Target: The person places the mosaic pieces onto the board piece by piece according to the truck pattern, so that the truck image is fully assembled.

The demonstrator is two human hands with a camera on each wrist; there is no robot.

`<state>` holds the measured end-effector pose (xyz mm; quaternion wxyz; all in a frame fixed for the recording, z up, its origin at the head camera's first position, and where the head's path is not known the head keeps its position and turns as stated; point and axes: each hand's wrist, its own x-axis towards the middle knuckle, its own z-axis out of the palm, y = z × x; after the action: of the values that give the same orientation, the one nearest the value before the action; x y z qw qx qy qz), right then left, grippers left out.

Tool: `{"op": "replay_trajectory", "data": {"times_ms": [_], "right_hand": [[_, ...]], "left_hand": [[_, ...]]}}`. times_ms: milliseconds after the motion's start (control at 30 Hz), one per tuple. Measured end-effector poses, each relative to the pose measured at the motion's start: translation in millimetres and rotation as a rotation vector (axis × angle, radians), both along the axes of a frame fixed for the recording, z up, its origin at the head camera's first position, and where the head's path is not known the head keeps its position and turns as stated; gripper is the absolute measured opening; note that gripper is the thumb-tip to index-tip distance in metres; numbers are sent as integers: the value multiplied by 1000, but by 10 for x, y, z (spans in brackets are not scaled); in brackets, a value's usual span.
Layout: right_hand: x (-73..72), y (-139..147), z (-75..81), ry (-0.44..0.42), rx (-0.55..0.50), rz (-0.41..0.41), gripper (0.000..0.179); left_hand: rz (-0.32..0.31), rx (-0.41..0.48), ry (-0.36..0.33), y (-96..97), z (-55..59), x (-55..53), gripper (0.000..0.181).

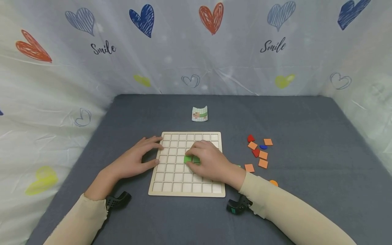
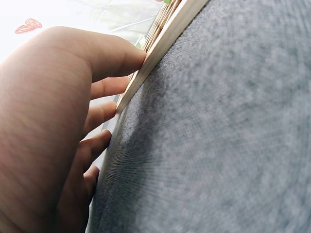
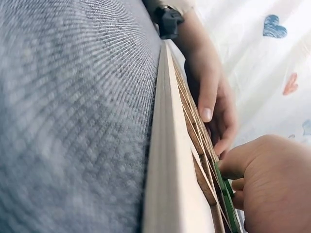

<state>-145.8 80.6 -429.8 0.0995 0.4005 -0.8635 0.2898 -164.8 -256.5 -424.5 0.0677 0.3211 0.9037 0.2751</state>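
A pale wooden grid board lies on the table, framed by a low rim. My left hand rests against its left edge with fingers spread and fairly straight; in the left wrist view the thumb touches the wooden rim. Over the middle of the board, my right hand pinches a green square tile between thumb and fingers, at the level of the grid. More green shows under that hand, partly covered by it. From the right wrist view, green tiles stand slightly above the grid bars.
Right of the board lie loose pieces: several orange squares, red pieces, a blue piece and an orange round piece beside the right sleeve. A small pattern card lies behind the board. A heart-printed curtain hangs behind the table.
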Motion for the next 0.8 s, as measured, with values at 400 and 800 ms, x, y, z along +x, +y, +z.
{"op": "replay_trajectory", "data": {"times_ms": [400, 800], "right_hand": [[4, 19, -5, 12, 19, -12, 14], [-27, 40, -43, 10, 2, -5, 16]], "left_hand": [[8, -1, 2, -1, 24, 16, 45], [-1, -1, -4, 1, 11, 7, 44]]}}
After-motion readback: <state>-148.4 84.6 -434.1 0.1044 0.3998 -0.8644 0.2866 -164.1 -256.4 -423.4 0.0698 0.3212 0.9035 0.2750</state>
